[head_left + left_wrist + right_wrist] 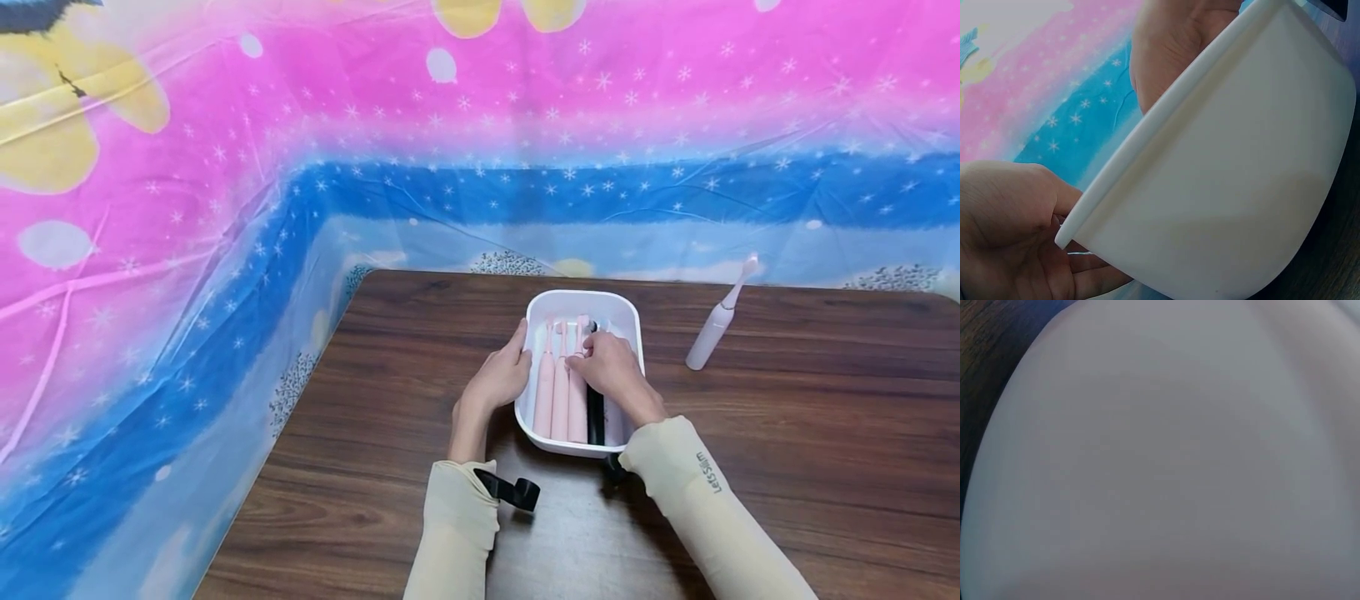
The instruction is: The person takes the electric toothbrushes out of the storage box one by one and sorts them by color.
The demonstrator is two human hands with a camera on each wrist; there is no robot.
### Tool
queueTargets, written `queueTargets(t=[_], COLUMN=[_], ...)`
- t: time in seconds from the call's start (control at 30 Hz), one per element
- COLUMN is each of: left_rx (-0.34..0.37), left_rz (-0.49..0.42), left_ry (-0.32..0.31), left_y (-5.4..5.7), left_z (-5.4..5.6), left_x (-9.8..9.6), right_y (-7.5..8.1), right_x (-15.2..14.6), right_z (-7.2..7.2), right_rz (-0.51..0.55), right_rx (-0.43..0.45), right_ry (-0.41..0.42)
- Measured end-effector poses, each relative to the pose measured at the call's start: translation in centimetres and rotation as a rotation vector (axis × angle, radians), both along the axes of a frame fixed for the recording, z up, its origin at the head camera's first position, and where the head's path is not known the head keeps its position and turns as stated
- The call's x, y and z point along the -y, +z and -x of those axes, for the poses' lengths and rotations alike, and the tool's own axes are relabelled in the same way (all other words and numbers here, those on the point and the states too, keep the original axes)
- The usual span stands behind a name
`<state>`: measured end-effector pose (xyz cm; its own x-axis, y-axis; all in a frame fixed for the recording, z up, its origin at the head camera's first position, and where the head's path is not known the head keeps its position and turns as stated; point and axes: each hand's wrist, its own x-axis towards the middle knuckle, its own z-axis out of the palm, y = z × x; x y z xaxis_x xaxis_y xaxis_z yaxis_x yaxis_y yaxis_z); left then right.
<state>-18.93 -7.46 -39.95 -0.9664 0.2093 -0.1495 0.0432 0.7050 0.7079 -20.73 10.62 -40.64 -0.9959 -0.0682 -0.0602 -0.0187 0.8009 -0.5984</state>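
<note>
Left hand [497,377] pinches the tub [577,303] (best held steady); right hand [611,364], grip impossible to tell, should handle brushes [562,404] gently.

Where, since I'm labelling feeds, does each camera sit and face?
Head: worn on the head, facing forward and down at the white bin; left hand, right hand and sleeves show.
Left wrist: on that wrist, close along the bin's outer wall; both hands show.
Right wrist: on that wrist, facing a pale wall, presumably the bin's; no hand shows.
Shared: head and left wrist both show the patterned cloth.
</note>
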Motion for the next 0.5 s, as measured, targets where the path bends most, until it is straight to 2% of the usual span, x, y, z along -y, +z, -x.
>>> queueTargets(t=[0.5], left_rx=[-0.007], left_rz=[0.009], left_ry=[0.001], left_y=[-0.2], left_z=[0.0], left_x=[-0.01], right_y=[0.45], right_x=[-0.12], right_z=[-0.43], right_rz=[-0.015], right_rx=[0.056], right_ry=[0.048])
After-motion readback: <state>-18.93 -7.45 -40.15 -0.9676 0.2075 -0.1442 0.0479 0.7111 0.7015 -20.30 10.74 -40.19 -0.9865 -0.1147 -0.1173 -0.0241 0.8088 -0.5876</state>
